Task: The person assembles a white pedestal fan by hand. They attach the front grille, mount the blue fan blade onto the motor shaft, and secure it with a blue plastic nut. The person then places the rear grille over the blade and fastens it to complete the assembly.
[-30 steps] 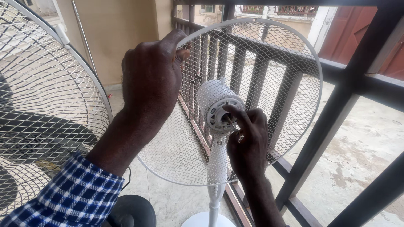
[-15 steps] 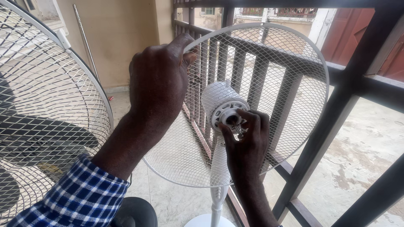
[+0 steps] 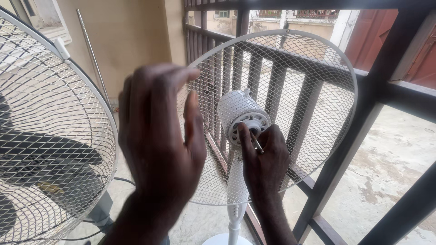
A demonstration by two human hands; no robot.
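A white standing fan without blades stands before me. Its round rear mesh guard (image 3: 313,90) is fixed around the white motor housing (image 3: 236,109). My right hand (image 3: 265,161) is at the hub, with its fingers closed around the small metal shaft (image 3: 257,144) at the motor's centre. My left hand (image 3: 159,136) hangs free in front of the guard's left rim, blurred, fingers spread, holding nothing. The fan's white pole (image 3: 235,199) runs down to a round base (image 3: 222,239).
A second, larger fan with a wire guard (image 3: 50,136) and dark blades fills the left side. Dark railing bars (image 3: 363,131) run behind and to the right of the fan. A beige wall (image 3: 127,36) and a thin metal rod (image 3: 93,56) stand at the back.
My left hand has let go of the guard's upper left rim and pulled back towards me, fingers now spread. My right hand stays at the hub, turned slightly.
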